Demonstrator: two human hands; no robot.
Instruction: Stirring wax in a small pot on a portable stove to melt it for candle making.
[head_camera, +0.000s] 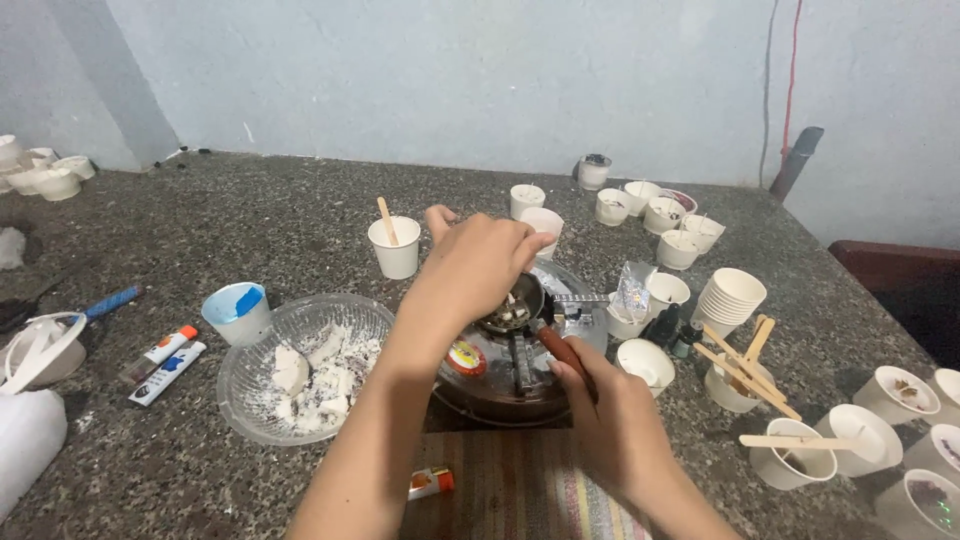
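Risk first, from the head view, the only one here: your left hand (480, 262) hangs over the small dark pan (512, 308) at the centre of the frame, its fingers (520, 245) bunched downward over the pale chunks inside, though I cannot tell whether they actually pinch a piece. The pan sits on a round dark stand (500, 385) that looks like a heater, so your fingertips could get burned if it is hot, and a dropped chunk could splash whatever has melted. Your right hand (610, 420), lower right of centre, has its fingers closed around the reddish-brown handle (562, 350); a twist or a pull there could tip the pan off the stand. Paper cups (665, 292) crowd just right of the stand, with wooden sticks (745, 360) across some of them, so a swinging elbow would knock them over. The clear bowl of white chunks (300, 365) touches your left forearm at lower left, and could slide. Your left arm crosses up from the bottom centre, wrist bent down; your right arm comes in from the lower right edge, wrist straight.
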